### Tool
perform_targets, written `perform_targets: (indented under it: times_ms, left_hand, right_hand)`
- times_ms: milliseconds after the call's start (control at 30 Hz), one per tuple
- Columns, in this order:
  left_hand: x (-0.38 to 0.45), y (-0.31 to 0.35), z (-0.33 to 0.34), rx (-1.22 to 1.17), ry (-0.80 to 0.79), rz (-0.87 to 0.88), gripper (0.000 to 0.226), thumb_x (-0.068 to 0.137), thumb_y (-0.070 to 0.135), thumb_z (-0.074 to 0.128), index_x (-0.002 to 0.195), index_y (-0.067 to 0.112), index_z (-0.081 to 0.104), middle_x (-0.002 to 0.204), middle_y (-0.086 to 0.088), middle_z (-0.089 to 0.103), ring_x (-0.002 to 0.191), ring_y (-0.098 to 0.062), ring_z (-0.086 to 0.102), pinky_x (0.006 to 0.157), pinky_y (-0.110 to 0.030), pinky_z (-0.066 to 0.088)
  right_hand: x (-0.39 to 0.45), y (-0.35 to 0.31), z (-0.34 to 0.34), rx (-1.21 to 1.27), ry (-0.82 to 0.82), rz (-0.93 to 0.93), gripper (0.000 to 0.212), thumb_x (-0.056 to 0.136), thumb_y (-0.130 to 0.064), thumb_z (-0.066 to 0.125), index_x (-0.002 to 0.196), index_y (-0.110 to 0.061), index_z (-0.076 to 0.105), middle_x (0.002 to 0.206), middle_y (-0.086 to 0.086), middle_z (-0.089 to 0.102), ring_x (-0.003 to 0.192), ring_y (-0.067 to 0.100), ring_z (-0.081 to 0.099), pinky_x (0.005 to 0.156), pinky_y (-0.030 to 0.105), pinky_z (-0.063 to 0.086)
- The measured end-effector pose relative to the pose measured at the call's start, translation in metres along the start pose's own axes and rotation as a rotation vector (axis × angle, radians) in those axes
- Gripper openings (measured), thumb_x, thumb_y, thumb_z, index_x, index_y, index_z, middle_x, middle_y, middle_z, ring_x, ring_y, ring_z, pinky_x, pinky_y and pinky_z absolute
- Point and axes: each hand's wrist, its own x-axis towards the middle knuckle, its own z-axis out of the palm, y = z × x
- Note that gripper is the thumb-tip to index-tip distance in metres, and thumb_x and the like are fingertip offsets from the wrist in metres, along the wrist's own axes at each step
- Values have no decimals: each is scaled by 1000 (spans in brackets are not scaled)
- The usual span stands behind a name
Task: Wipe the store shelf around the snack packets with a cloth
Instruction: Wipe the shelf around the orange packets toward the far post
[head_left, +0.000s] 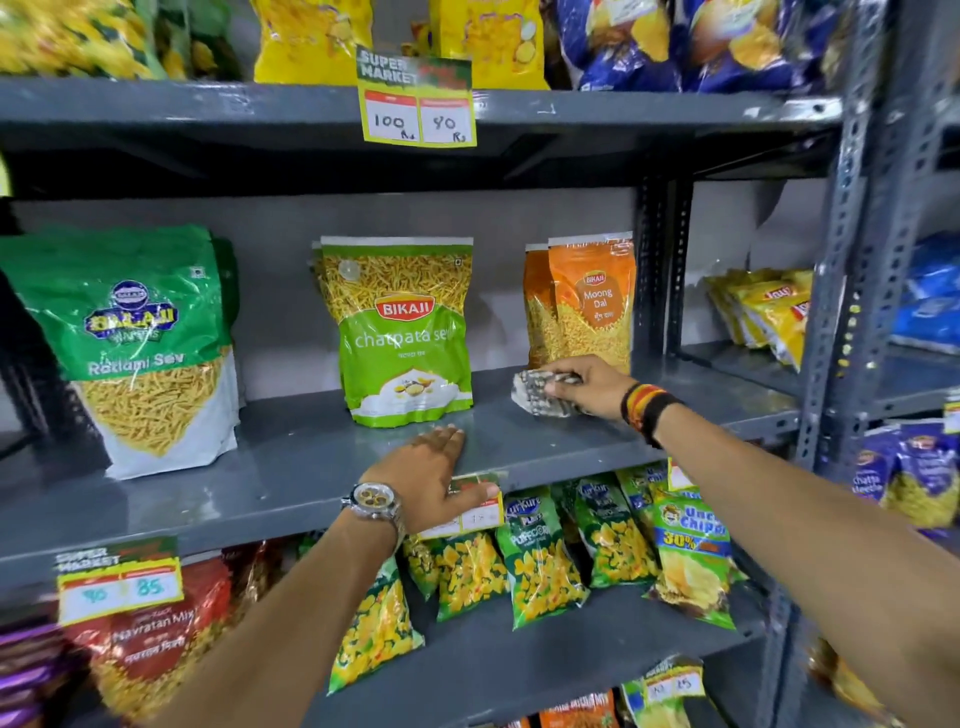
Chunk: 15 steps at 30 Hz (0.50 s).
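The grey metal shelf (291, 467) at chest height carries three upright snack packets: a green Ratlami Sev packet (140, 343) at the left, a green Chatpata Sev packet (405, 332) in the middle, and orange Moong Dal packets (582, 301) at the right. My right hand (587, 387) presses a crumpled patterned cloth (540, 395) onto the shelf just in front of the Moong Dal packets. My left hand (436, 473), with a watch on its wrist, rests flat on the shelf's front edge below the Chatpata Sev packet, fingers spread, thumb over a price tag.
The shelf above holds yellow and blue packets, and a price tag (415, 104) hangs from its edge. The shelf below carries puffcorn packets (540, 561), chips and Navratan Mix (150, 639). A perforated grey upright (841, 260) stands at the right, with more racks beyond.
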Motion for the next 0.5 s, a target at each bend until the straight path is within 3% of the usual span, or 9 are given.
perform_targets:
  times_ms: [100,200,333,500]
  left_hand:
    - [-1,2,1,18,-2,-3,120,75,92,8,164,11,16,171,-9,17,155,-27,24,124,-41,23]
    - [1,4,2,25,-6,2,102,90,81,31,164,11,16,172,-8,16,156,-25,21,125,-38,19]
    - [4,2,2,17,-2,3,98,92,76,37,163,11,20,171,-8,20,155,-25,25,125,-38,22]
    - [0,7,-1,35,-30,-16,94,94,75,39,164,14,17,171,-5,18,155,-23,25,125,-37,23]
  right_hand:
    - [40,-9,33,-58,-52,-9,36,90,-24,63,125,-18,62,134,7,58,125,23,53,104,28,37]
    - [70,-11,64,-118,-97,-45,29,89,-20,63,118,-17,66,123,10,66,112,24,62,91,27,46]
    - [66,-10,67,-170,-183,-139,30,93,-18,55,122,-14,62,113,8,66,96,17,60,67,21,43]
    - [-14,-3,23,-203,-333,-317,32,97,-23,51,129,-24,56,123,-7,55,104,4,50,80,16,36]
